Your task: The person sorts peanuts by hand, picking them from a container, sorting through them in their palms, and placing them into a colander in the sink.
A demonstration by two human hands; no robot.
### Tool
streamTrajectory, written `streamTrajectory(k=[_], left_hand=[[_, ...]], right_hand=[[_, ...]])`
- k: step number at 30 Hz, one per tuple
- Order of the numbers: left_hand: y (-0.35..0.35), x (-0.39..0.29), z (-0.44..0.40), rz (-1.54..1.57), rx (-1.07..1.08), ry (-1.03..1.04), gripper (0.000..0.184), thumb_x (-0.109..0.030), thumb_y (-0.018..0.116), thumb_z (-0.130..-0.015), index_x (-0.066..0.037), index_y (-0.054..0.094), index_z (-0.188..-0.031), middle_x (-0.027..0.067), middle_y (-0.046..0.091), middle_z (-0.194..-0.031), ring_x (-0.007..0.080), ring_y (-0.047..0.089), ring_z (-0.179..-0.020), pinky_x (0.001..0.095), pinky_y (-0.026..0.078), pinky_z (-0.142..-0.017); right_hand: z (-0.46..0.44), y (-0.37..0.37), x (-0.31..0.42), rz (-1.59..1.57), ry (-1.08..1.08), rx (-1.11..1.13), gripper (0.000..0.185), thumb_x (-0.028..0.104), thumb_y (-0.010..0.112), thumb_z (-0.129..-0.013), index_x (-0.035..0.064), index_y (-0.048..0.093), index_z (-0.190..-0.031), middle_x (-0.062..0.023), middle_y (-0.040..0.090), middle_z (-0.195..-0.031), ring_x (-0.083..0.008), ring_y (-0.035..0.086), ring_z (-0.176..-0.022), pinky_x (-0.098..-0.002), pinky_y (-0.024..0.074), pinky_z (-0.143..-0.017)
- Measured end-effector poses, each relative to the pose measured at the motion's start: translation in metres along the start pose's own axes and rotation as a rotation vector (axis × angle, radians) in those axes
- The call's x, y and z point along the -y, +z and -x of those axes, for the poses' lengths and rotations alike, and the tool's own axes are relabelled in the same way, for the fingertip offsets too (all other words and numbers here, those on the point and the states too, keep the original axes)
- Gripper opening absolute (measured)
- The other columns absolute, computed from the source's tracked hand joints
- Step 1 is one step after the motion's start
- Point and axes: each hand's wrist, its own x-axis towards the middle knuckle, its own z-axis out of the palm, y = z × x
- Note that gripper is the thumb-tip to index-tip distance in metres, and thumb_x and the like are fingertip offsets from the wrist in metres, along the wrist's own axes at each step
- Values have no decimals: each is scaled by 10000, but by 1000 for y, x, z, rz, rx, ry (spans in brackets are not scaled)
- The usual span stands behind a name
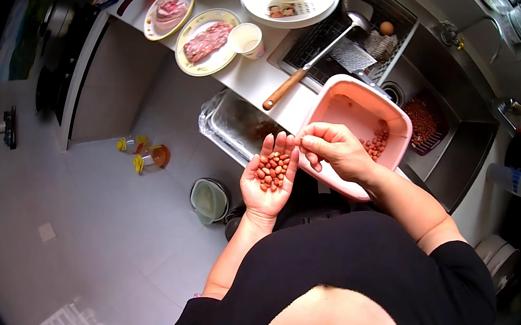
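My left hand is turned palm up and slightly cupped, with a small heap of reddish-brown peanuts resting in it. Beside its fingertips, my right hand is closed in a pinch between thumb and forefinger; whatever lies between them, if anything, is too small to make out. Under the right hand is a pink plastic basin at the counter's edge. More peanuts lie in the basin's near right corner, partly hidden by the right wrist.
A dark basket of peanuts stands in the sink. Left of the basin lie a wooden-handled ladle, a paper cup and a plate of meat. Bottles and a bin stand on the floor.
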Motion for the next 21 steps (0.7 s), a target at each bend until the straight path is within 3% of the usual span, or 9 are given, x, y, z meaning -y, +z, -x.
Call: streamTrajectory(k=[9,15,17,18,21], left_hand=[[-13,-38,19,33,-1,70,397,-148,402,-907,-4,516,-1258,178,510,-1306,301,439,-1259,448,292,-1112],[-23,-60,30,15,-38,148,387,-166,384,-921,8,534,-1233,210,522,-1279,326,477,-1216,451,335,-1085],[-28,-69,39,49,-113,183,363,-173,404,-919,4,564,-1192,188,550,-1255,294,500,-1200,456,347,-1076],[-28,-72,43,42,-171,187,325,-183,419,-929,-3,606,-1125,185,581,-1208,289,537,-1153,447,421,-1017],[-40,-88,48,78,-131,85,282,-203,465,-929,-12,635,-1048,176,604,-1164,279,559,-1117,423,493,-938]], right_hand=[[-49,32,-25,17,65,49,195,149,520,-952,-2,605,-1042,5,578,-751,-42,507,-589,-173,417,-492],[-78,46,-38,74,200,-26,235,105,514,-942,-36,558,-1125,-53,617,-858,-85,604,-662,-179,476,-501],[-85,48,-39,115,210,-15,235,91,525,-933,-40,549,-1127,-68,624,-883,-94,627,-701,-183,481,-501],[-89,48,-41,150,207,-27,228,87,538,-925,-39,555,-1114,-73,629,-891,-95,629,-703,-183,481,-501],[-98,49,-45,203,204,-42,219,84,582,-902,-33,572,-1086,-80,645,-892,-96,635,-708,-188,482,-506]])
